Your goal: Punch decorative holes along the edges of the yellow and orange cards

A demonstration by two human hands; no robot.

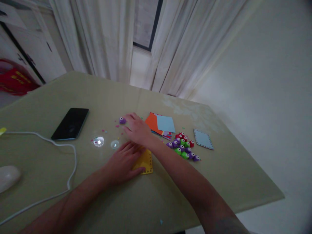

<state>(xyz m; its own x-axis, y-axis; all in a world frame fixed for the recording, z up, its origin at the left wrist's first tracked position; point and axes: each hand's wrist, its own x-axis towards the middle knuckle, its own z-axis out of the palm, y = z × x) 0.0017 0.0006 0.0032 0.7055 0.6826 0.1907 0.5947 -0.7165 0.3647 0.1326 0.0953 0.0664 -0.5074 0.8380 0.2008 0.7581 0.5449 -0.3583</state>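
Observation:
My left hand (126,162) lies flat with its fingers stretched out over a yellow square (147,164) that has small holes along its edge. Part of the square is hidden under the hand. Crossing over it from the right, my right hand (136,129) has its thumb and fingers apart. Just off its fingertips sits a small purple googly-eyed figure (122,120); whether they touch it I cannot tell. Two small clear round discs, one brighter (98,141) and one duller (115,144), lie left of my hands.
Several red, green and purple googly-eyed figures (184,146) cluster right of my forearm. Behind them lies a stack of coloured paper squares (166,123). A light-blue holed square (204,139) is farther right. Leftward are a phone (71,123), a white cable (75,162) and a white mouse (9,178).

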